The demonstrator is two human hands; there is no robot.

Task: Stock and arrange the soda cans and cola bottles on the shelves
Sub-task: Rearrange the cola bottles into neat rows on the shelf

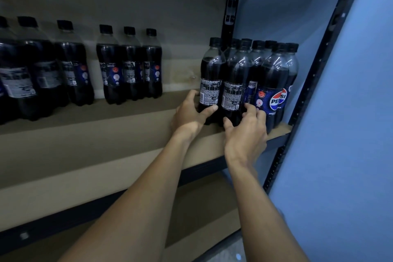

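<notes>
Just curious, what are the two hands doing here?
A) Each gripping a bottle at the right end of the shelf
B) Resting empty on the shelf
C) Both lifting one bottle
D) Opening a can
A: the left hand grips the left bottle and the right hand grips the next bottle, both standing on the shelf.

Dark cola bottles point(129, 66) with black caps stand upright along the shelf point(106, 134); a tight cluster point(274, 91) fills its right end, one blue Pepsi label facing the front edge. The cluster's leftmost bottle point(210, 83) and second bottle point(232, 91) show white print panels; the left hand point(189, 115) grips the first low down, the right hand point(246, 132) the second. A trio point(152, 64) stands mid-shelf toward the back; more bottles point(42, 70) crowd the left end.
</notes>
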